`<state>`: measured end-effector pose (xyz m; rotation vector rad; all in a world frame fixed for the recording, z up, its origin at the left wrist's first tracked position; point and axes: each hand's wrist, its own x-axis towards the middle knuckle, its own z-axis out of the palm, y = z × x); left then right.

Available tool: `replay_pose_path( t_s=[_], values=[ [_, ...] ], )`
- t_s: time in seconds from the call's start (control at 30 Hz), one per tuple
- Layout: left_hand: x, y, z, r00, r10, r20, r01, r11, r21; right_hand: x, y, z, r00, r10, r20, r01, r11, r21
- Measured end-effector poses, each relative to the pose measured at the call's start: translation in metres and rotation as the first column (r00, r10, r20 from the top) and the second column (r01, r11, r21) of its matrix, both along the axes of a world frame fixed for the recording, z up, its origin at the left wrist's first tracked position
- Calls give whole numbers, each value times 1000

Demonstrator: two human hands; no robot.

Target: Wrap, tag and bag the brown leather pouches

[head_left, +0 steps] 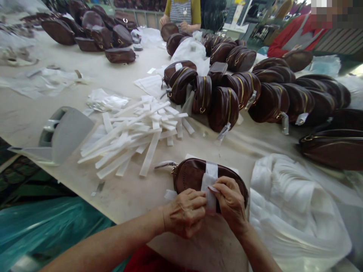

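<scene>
A dark brown bag [190, 175] lies on the table near its front edge, with a white strip [211, 169] across its middle. My left hand [187, 212] is closed at the bag's lower edge, its fingertips at the left side of the strip. My right hand [230, 202] pinches the end of the white strip between thumb and fingers over the bag. A wrapped zipper pull [166, 164] sticks out at the bag's left end. Beyond the bag, to the left, is a loose pile of white strips [153, 128].
A grey tape dispenser [69, 134] stands at the left edge. Stacked white sheets [295, 211] lie at right. Rows of brown bags [224, 107] fill the table beyond. Two people work across the table, one in a checked apron [180, 13], one with a red sleeve [289, 36].
</scene>
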<state>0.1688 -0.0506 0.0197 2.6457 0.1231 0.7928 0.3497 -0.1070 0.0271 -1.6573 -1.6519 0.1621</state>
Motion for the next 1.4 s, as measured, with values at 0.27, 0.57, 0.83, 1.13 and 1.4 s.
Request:
replay_pose_path(
  t_s=[0.27,0.57,0.83,1.13,1.4],
  values=[
    [13,-7,9,985,164,43,-168,978,126,-2,1,-6,999,-31,-43,30,999,-23],
    [17,-8,7,988,154,3,-148,944,296,-4,2,-7,991,-86,-102,89,995,32],
    [18,-9,6,988,152,-3,-143,932,332,-4,3,-12,981,-171,-93,174,984,26],
    [18,-8,3,980,194,-43,-163,907,389,-4,6,-12,978,-188,-87,191,981,29],
    [19,-9,2,970,224,-91,-173,904,391,-10,1,6,983,-169,-76,175,981,82]
  ],
)
